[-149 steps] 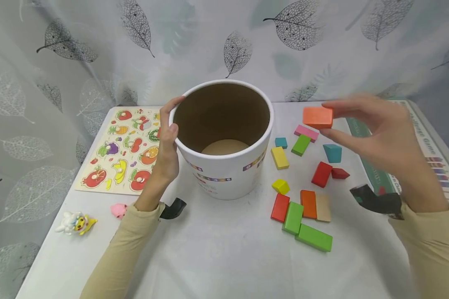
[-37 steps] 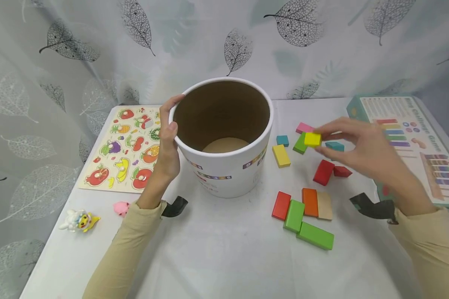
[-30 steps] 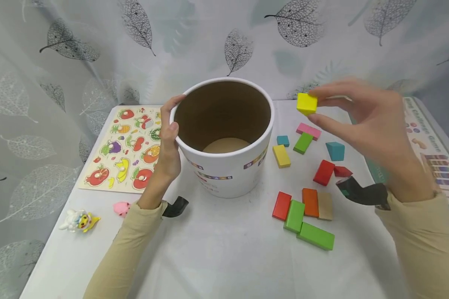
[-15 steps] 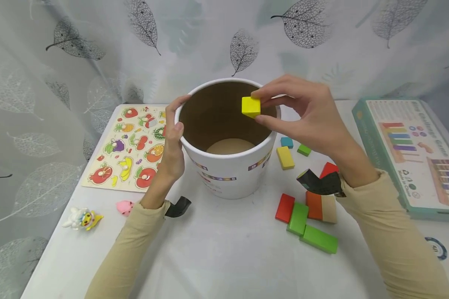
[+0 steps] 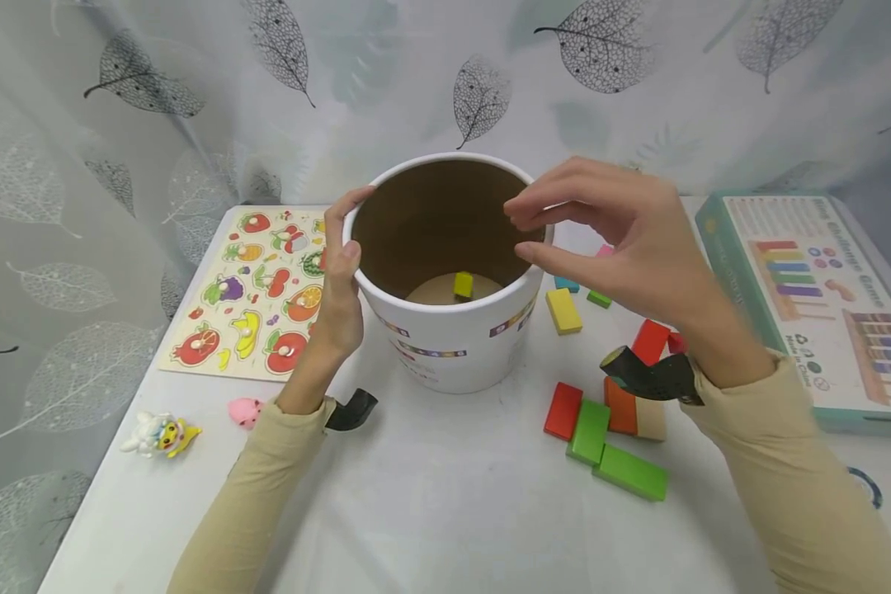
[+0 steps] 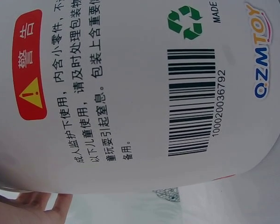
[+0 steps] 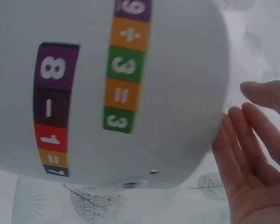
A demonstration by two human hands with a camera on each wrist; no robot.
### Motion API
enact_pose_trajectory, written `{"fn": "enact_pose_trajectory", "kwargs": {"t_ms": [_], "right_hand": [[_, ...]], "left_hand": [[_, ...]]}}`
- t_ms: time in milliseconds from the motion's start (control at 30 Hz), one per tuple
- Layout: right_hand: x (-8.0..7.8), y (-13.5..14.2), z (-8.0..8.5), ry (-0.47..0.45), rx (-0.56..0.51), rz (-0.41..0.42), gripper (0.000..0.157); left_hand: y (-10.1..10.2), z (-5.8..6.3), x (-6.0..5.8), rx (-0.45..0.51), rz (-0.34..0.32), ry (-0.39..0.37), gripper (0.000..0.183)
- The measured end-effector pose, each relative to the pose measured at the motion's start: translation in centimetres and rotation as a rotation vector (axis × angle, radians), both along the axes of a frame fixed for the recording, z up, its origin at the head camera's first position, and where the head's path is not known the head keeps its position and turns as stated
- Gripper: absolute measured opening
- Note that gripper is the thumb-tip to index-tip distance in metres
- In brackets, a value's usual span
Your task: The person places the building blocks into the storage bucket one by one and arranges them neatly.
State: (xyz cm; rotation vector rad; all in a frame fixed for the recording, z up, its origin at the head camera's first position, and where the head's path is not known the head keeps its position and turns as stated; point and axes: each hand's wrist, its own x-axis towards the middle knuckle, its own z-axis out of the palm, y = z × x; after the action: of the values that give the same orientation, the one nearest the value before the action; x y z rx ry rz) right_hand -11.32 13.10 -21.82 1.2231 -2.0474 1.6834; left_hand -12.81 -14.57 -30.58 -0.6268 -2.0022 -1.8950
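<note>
A tall white bucket (image 5: 453, 355) with a brown inside stands upright on the table. My left hand (image 5: 339, 293) grips its left rim; the left wrist view shows those fingers (image 6: 37, 200) at the edge of the printed wall. Inside, a yellow block (image 5: 464, 285) sits at the bottom. Over the right rim is my right hand (image 5: 616, 235), thumb and fingers apart and nothing between them. In the right wrist view, that hand (image 7: 259, 158) appears beside the bucket's wall, which carries coloured number strips.
Right of the bucket lie loose blocks, among them a yellow one (image 5: 563, 312), a red one (image 5: 563, 411) and a long green one (image 5: 630, 472). A game box (image 5: 824, 305) is at far right. A fruit puzzle board (image 5: 226, 330), pink toy (image 5: 245, 412) and small figurine (image 5: 162, 435) lie left.
My right hand carried the yellow block from the right to over the bucket and let it go; it now lies inside. An orange block was in that hand earlier. My left hand stayed on the rim.
</note>
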Motion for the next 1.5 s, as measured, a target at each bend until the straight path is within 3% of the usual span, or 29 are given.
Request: {"fn": "enact_pose_trajectory", "kwargs": {"t_ms": [200,333,433,467,667,800,1000,1233,1500], "right_hand": [[1.9,2.6,0.2,-0.003,-0.010,0.122,0.039],[3.3,4.9,-1.4,0.070,0.209,0.024,0.044],[4.4,6.7,-3.6,0.081,0.401,-0.033,0.052],[4.8,7.3,-4.5,0.044,0.449,-0.027,0.054],[6.9,10.1,-10.3,-0.137,0.573,0.104,0.045],[7.8,10.7,-12.7,-0.212,0.650,0.155,0.043],[8.3,10.3,-13.1,-0.278,0.753,0.126,0.046],[7.2,10.0,-13.1,-0.138,0.787,-0.018,0.052],[6.4,10.7,-13.5,-0.115,0.783,-0.165,0.050]], "left_hand": [[-0.1,0.0,-0.2,0.005,-0.006,0.013,0.071],[-0.2,0.1,-0.2,0.015,-0.011,0.018,0.070],[-0.2,0.2,-0.2,0.021,-0.011,0.017,0.068],[-0.2,0.2,-0.2,0.023,-0.010,0.017,0.068],[-0.1,0.3,-0.2,0.016,-0.003,0.019,0.067],[-0.2,0.3,-0.1,0.026,-0.001,0.018,0.068],[-0.2,0.3,-0.1,0.037,-0.002,0.019,0.069],[0.1,0.3,-0.2,0.032,-0.006,0.023,0.068],[0.1,0.1,-0.2,0.027,-0.011,0.013,0.067]]}}
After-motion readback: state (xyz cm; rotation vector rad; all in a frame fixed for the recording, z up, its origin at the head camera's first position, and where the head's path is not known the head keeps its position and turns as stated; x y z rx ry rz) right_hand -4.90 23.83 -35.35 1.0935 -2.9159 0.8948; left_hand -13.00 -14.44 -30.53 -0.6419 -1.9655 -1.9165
